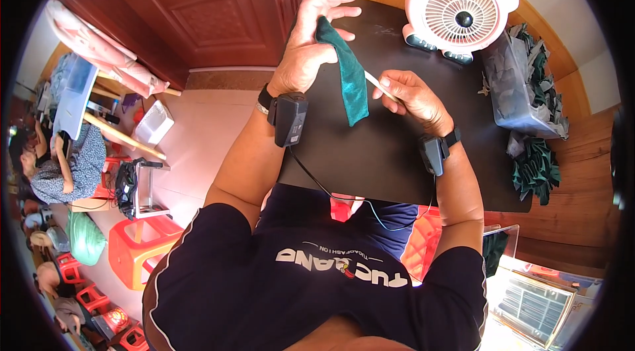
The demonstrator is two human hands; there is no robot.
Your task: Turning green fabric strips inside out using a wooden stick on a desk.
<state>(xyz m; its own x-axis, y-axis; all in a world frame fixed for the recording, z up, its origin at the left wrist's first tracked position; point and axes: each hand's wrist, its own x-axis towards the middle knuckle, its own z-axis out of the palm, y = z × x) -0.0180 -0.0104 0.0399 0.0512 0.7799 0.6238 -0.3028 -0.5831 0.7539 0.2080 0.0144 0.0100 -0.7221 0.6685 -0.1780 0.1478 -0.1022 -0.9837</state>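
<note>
In my left hand [305,43], raised over the far left of the dark table [397,159], a dark green velvet strip [354,86] is held by its upper end. Its lower part hangs down toward me, and some of my fingers extend past the fabric. My right hand [418,101] is closed on a thin pale stick [372,78] that points left. The stick's tip meets or lies just behind the strip's right edge; I cannot tell which. Each wrist wears a strap with a small dark device.
A pink-and-white fan [461,10] stands at the table's far edge. To the right sits a clear plastic bin [509,103] of grey and green fabric pieces, with a green bundle [536,172] nearer. A cable [317,182] trails from my left wrist device. Red stools [142,245] and people are at left.
</note>
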